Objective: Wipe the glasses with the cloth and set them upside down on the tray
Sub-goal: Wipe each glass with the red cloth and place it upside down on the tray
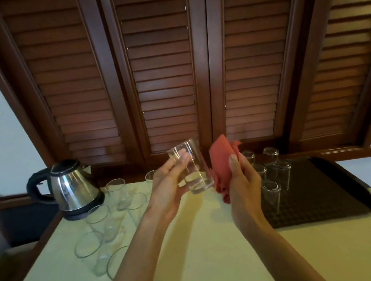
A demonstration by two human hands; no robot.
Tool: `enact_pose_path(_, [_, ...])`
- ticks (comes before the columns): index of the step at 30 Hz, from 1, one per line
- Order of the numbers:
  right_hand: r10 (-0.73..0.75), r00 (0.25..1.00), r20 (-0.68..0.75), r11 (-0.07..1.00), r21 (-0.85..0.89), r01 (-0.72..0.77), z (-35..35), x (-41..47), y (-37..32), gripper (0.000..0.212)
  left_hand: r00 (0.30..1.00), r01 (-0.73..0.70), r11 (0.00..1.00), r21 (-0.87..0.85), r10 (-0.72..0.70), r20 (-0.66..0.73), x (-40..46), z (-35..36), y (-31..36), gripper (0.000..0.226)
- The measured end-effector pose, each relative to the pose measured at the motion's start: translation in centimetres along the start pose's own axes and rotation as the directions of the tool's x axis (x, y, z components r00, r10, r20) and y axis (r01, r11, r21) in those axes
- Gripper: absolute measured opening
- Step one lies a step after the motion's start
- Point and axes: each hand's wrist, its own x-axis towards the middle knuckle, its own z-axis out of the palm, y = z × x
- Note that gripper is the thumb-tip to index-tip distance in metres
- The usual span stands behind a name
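Left hand (170, 184) grips a clear glass tumbler (191, 166), tilted. Right hand (242, 175) pinches a bunched red cloth (221, 161), apparently just beside the tumbler.

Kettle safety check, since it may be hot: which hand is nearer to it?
Left. The left hand, holding a glass, is just right of the kettle; the right hand, gripping the cloth, is farther right.

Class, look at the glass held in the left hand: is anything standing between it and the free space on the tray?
Only the right hand holding the red cloth lies between the held glass and the tray. Five upturned glasses fill its far-left part; the near part shows bare.
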Motion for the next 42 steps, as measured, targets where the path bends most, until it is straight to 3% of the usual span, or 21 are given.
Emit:
enact_pose_path(2, [-0.222, 0.962, 0.162, 0.964, -0.11, 0.241, 1.4, -2.1, -0.5, 0.04, 0.999, -0.013, 0.999, -0.052, 0.015, 0.033, -2.0, 0.1, 0.2, 0.045])
enact_pose_path(3, [-0.326, 0.913, 0.246, 0.898, -0.221, 0.38, 1.9, -3.1, -0.3, 0.043, 0.998, -0.019, 0.998, -0.061, 0.022, 0.053, -2.8, 0.1, 0.3, 0.051])
enact_pose_path(5, [-0.456, 0.804, 0.383, 0.663, -0.457, 0.593, 2.4, -5.6, 0.8, 0.048, 0.998, -0.021, 0.994, -0.107, 0.028, 0.06, -4.0, -0.3, 0.5, 0.062])
enact_pose_path(7, [-0.529, 0.705, 0.472, 0.474, -0.525, 0.707, 2.4, -7.7, 1.6, 0.05, 0.999, 0.004, 0.984, -0.176, 0.005, 0.047, -5.3, -0.9, 0.7, 0.069])
enact_pose_path(8, [-0.555, 0.676, 0.485, 0.433, -0.525, 0.733, 2.6, -8.1, 1.5, 0.05, 0.998, -0.004, 0.983, -0.183, 0.014, 0.055, -5.9, -1.0, 0.6, 0.067])
enact_pose_path(9, [-0.562, 0.676, 0.477, 0.436, -0.524, 0.732, 2.7, -7.9, 1.1, 0.051, 0.997, -0.025, 0.989, -0.149, 0.036, 0.07, -6.5, -1.0, 0.1, 0.062])
enact_pose_path(12, [-0.476, 0.757, 0.448, 0.61, -0.451, 0.651, 3.6, -6.3, -0.5, 0.052, 0.99, -0.096, 0.994, -0.045, 0.1, 0.098, -7.9, -0.5, -1.4, 0.051])
enact_pose_path(13, [-0.453, 0.748, 0.485, 0.632, -0.418, 0.653, 3.8, -6.6, -0.4, 0.052, 0.992, -0.103, 0.993, -0.062, 0.108, 0.072, -7.8, -0.8, -1.4, 0.051])
enact_pose_path(16, [-0.435, 0.676, 0.595, 0.569, -0.399, 0.718, 3.4, -10.0, 2.6, 0.052, 0.993, -0.118, 0.983, -0.143, 0.113, -0.045, -6.6, -2.0, 0.3, 0.054])
enact_pose_path(19, [-0.445, 0.727, 0.523, 0.622, -0.403, 0.671, 3.3, -9.5, 2.8, 0.052, 0.989, -0.15, 0.989, -0.003, 0.15, -0.017, -7.1, -2.1, -0.3, 0.054])
enact_pose_path(22, [-0.439, 0.785, 0.437, 0.701, -0.38, 0.604, 3.8, -7.4, 0.7, 0.052, 0.997, -0.069, 0.996, 0.054, 0.067, 0.046, -7.8, -1.4, -1.0, 0.052])
enact_pose_path(25, [-0.456, 0.724, 0.517, 0.645, -0.369, 0.67, 3.3, -9.4, 2.9, 0.052, 1.0, -0.003, 0.996, -0.089, 0.004, 0.012, -6.5, -1.6, 1.0, 0.065])
enact_pose_path(27, [-0.451, 0.713, 0.537, 0.653, -0.346, 0.674, 2.6, -9.4, 3.4, 0.052, 0.999, -0.036, 0.999, -0.027, 0.037, 0.024, -6.2, -1.4, 1.2, 0.063])
enact_pose_path(29, [-0.399, 0.793, 0.461, 0.748, -0.337, 0.572, 2.7, -7.4, 1.8, 0.052, 0.997, -0.06, 0.993, 0.105, 0.055, 0.051, -6.9, -0.6, 0.3, 0.054])
enact_pose_path(31, [-0.356, 0.846, 0.398, 0.816, -0.308, 0.489, 3.0, -5.4, 0.1, 0.053, 0.998, -0.024, 0.993, 0.112, 0.016, 0.067, -7.4, -0.2, -0.4, 0.049])
enact_pose_path(35, [-0.362, 0.785, 0.503, 0.766, -0.32, 0.558, 2.2, -8.4, 2.6, 0.053, 0.997, -0.066, 0.998, -0.008, 0.066, -0.031, -6.8, -1.1, 0.1, 0.054])
enact_pose_path(37, [-0.417, 0.757, 0.503, 0.707, -0.343, 0.618, 1.6, -8.8, 3.8, 0.052, 0.998, -0.029, 0.999, 0.03, 0.03, -0.046, -6.8, -1.0, -0.5, 0.055])
enact_pose_path(40, [-0.369, 0.853, 0.37, 0.779, -0.377, 0.501, 1.9, -6.5, 2.7, 0.052, 0.996, 0.09, 0.991, 0.1, -0.089, -0.012, -7.5, -0.5, -1.9, 0.056])
enact_pose_path(42, [-0.326, 0.878, 0.35, 0.824, -0.35, 0.446, 1.9, -6.0, 2.2, 0.051, 0.991, 0.13, 0.988, 0.081, -0.132, 0.018, -7.6, -0.5, -1.8, 0.059])
